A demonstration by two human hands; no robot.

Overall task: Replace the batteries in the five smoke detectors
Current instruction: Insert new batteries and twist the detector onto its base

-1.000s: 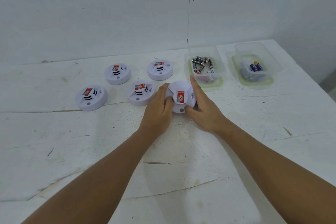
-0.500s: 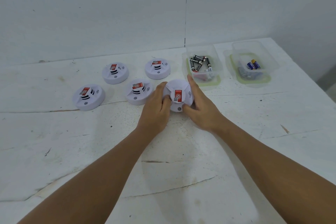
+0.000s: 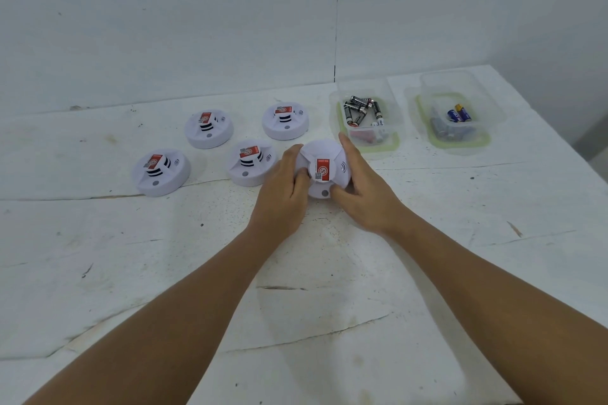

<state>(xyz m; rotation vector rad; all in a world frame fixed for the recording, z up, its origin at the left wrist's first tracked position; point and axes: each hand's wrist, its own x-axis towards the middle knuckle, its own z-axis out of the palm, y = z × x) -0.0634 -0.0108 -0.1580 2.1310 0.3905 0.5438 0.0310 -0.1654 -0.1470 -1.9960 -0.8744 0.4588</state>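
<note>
Task barely started, by the look of it: fifth smoke detector [image 3: 324, 171] gripped from both sides, left hand [image 3: 283, 189] curled round its left rim, right hand [image 3: 363, 191] wrapped round the right rim with thumb on the near edge. Sits near table [image 3: 131, 273] centre, just in front of the left tub [image 3: 365, 115], tilted a bit toward camera (lifted or resting, cannot tell). Other four detectors [image 3: 250, 163] closed, face up, grouped to the left, apparently untouched. No case seen open, no battery seen out. Probably all five swaps left. Detector: smooth white plastic dome, round, red label on raised centre cap, small grey button. Left tub: clear plastic, holds dark cylindrical batteries [image 3: 360, 110] in a loose pile. Right tub [image 3: 457, 115]: clear, green-rimmed lid beneath, a few blue-and-yellow cells [image 3: 459, 113]. Table white, scuffed, cracked paint.
</note>
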